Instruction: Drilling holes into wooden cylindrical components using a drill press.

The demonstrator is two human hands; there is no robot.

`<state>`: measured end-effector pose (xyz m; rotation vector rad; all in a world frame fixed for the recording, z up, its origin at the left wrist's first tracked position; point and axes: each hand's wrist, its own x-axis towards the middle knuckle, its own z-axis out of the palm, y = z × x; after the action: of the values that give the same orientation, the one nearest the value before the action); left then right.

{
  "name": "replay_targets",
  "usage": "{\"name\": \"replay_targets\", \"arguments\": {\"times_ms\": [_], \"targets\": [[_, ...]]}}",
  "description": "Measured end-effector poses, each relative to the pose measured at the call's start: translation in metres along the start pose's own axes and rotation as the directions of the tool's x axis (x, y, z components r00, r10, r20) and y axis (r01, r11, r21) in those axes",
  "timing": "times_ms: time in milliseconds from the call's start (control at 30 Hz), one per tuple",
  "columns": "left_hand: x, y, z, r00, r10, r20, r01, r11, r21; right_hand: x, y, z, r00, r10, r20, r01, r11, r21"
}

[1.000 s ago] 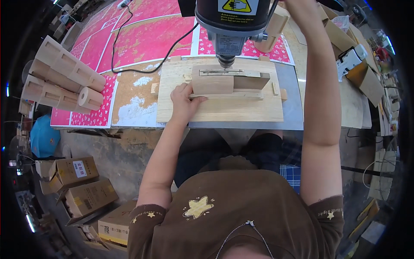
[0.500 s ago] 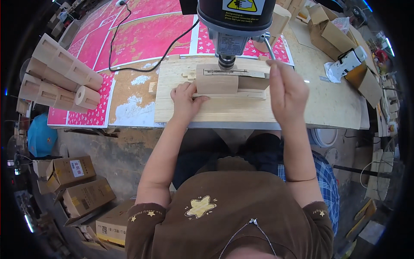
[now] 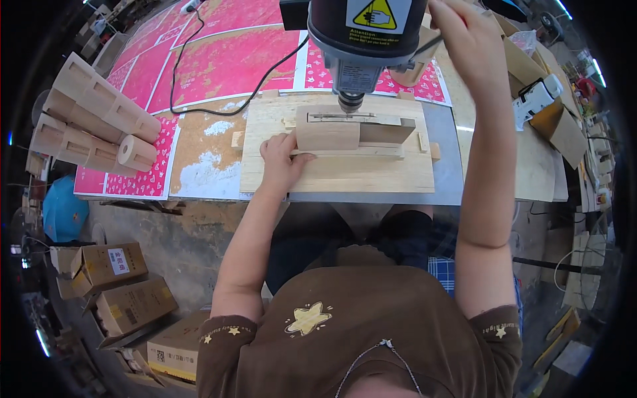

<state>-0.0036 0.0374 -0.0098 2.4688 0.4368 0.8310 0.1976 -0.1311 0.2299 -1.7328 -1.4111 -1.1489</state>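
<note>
Wooden block (image 3: 327,134): pale, smooth, rectangular, lying on a light plywood jig board (image 3: 338,174) on the bench (image 3: 443,189) directly under the chuck of a dark drill press (image 3: 361,40), its long axis running left to right across the person's front, butted against a darker angled piece (image 3: 387,131) at its right end. Left hand (image 3: 282,162): laid flat and open-fingered on the board, fingertips touching the block's left end. Right hand (image 3: 464,36): raised beside the drill head, whether it grips anything I cannot tell; stacked wooden blanks (image 3: 93,116) lie well apart at far left.
</note>
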Motion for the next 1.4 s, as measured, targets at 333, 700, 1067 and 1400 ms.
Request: {"name": "replay_targets", "arguments": {"times_ms": [333, 700, 1067, 1400], "targets": [[-0.001, -0.009, 0.001, 0.999, 0.019, 0.044, -0.020, 1.000, 0.018, -0.018, -0.021, -0.018, 0.868, 0.416, 0.272, -0.468, 0.867, 0.170], [0.004, -0.002, 0.002, 0.999, 0.040, 0.025, -0.040, 0.999, 0.012, -0.145, -0.055, 0.033, 0.958, 0.286, 0.004, -0.280, 0.935, 0.216], [0.001, 0.005, 0.019, 0.998, 0.055, 0.011, -0.055, 0.998, 0.036, -0.010, -0.011, 0.002, 0.951, 0.296, 0.086, -0.306, 0.943, 0.133], [0.006, 0.022, 0.031, 0.999, 0.019, 0.048, -0.021, 0.999, 0.046, -0.007, -0.014, -0.017, 0.885, 0.380, 0.270, -0.409, 0.911, 0.058]]}}
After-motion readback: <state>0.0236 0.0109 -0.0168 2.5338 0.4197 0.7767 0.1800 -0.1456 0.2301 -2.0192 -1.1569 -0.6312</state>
